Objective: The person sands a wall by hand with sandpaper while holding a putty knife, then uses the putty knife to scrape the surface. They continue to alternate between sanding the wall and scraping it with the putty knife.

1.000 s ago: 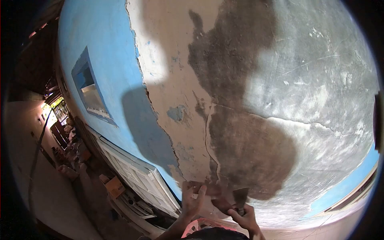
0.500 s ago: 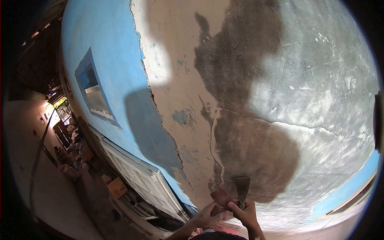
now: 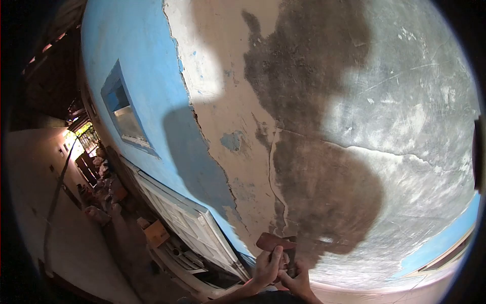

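My left hand (image 3: 267, 265) is closed on a reddish-brown, flat piece (image 3: 273, 241) that looks like sandpaper, its thumb raised against it. Close beside it, my right hand (image 3: 296, 279) is closed around a scraper; the two hands appear to touch. Only part of the dark scraper blade (image 3: 291, 251) shows beside the reddish-brown piece, and its handle is hidden by the fingers. Both hands are low in view, in front of a wall (image 3: 324, 192) with bare grey and beige patches. A crack (image 3: 274, 177) runs down the wall towards the hands.
Blue paint (image 3: 147, 81) with a ragged edge covers the wall's left part, around a small window (image 3: 124, 114). White shutters or a door (image 3: 187, 215) stand below it. A cardboard box (image 3: 156, 233) and clutter line the passage at left. My shadow falls across the wall.
The scraper, which stood upright in my right hand, has tipped and dropped behind the reddish-brown piece. My left hand has turned upward with that piece. The view has shifted slightly.
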The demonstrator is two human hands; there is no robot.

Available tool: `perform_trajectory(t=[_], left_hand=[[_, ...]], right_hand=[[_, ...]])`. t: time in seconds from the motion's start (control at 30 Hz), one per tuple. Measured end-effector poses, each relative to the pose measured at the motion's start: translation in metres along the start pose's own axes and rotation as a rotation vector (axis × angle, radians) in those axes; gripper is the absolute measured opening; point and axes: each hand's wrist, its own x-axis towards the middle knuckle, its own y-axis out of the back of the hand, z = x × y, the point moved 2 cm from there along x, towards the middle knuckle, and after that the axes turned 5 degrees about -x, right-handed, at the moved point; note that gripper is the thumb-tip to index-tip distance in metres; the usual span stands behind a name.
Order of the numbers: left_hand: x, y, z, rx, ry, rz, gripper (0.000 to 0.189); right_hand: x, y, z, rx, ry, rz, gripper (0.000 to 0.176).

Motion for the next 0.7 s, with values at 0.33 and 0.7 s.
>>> perform_trajectory(t=[0.33,0.7], left_hand=[[0.066,0.021,0.127,0.235,-0.793,0.067,0.027],[0.119,-0.022,0.244,1.215,-1.519,0.377,0.051]], right_hand=[[-0.027,0.09,-0.008,-0.056,0.177,0.159,0.028],[-0.07,0.263,0.034,0.871,0.685,-0.206,0.025]])
